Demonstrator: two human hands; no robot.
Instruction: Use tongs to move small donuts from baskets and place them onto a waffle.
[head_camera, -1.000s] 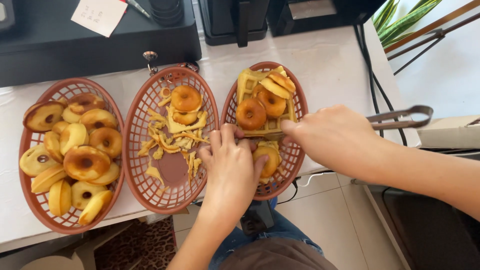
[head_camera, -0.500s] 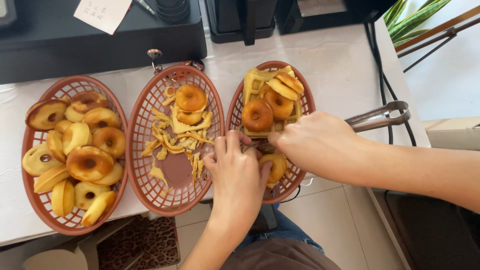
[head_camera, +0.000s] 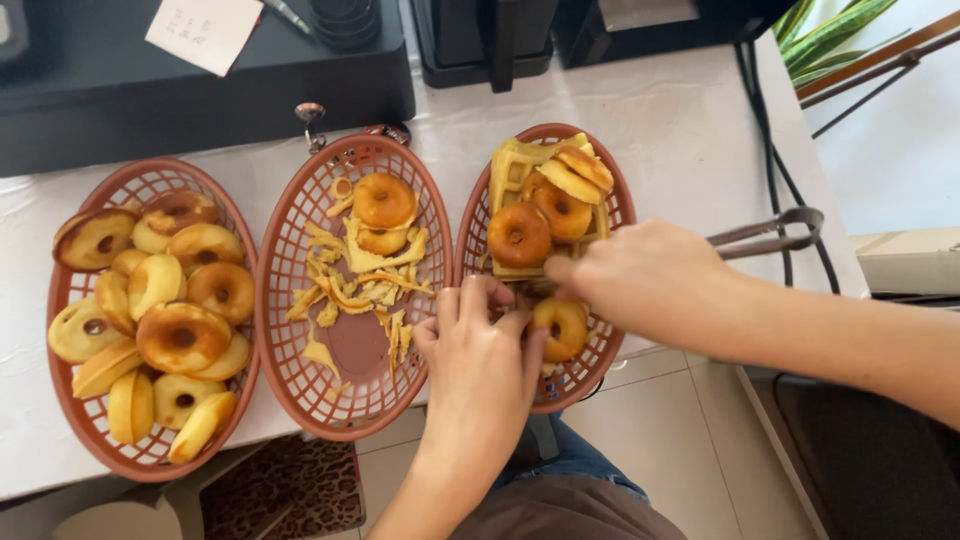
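Three reddish plastic baskets stand side by side on a white counter. My right hand (head_camera: 650, 285) grips metal tongs (head_camera: 770, 232) over the right basket (head_camera: 620, 205), which holds golden ring-shaped pastries (head_camera: 518, 235) and a waffle piece. My left hand (head_camera: 480, 350) reaches in at that basket's near left rim, fingers curled beside a ring pastry (head_camera: 562, 325); what it pinches is hidden. The middle basket (head_camera: 300, 370) holds two ring pastries (head_camera: 383, 200) and broken scraps. The left basket (head_camera: 75, 300) is piled with ring pastries.
A black machine (head_camera: 200, 70) with a paper note sits behind the baskets, with more black equipment and cables at the back right. The counter's front edge runs just under the baskets, tiled floor below. Plant leaves show at top right.
Both hands stay over the right basket. The right hand with the tongs has shifted slightly left, and the left hand's fingers have curled closer to the ring pastry.
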